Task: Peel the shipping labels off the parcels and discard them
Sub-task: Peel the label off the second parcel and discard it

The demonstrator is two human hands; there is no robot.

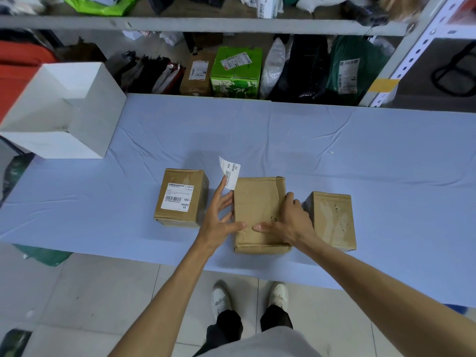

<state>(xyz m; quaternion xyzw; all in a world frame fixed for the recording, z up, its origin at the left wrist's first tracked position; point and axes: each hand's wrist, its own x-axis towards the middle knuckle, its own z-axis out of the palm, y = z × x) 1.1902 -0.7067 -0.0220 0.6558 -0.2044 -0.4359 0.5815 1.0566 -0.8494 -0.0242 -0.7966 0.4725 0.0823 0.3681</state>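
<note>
Three brown cardboard parcels stand in a row on the blue-covered table [360, 150]. The left parcel [180, 198] carries a white shipping label [177, 197] on top. The middle parcel [258, 215] is bare on top; a peeled shipping label [230, 172] stands up at its far left corner, caught between the index and middle fingertips of my left hand [219, 217]. My right hand [288, 220] lies on the middle parcel, thumb on top and fingers over its right edge. The right parcel [332, 220] shows torn patches on top.
An open white box [85, 112] sits on the table's far left corner. Behind the table a metal shelf [206, 25] holds many bags and parcels, among them a green carton [235, 73]. My feet stand on the tiled floor below the table's near edge.
</note>
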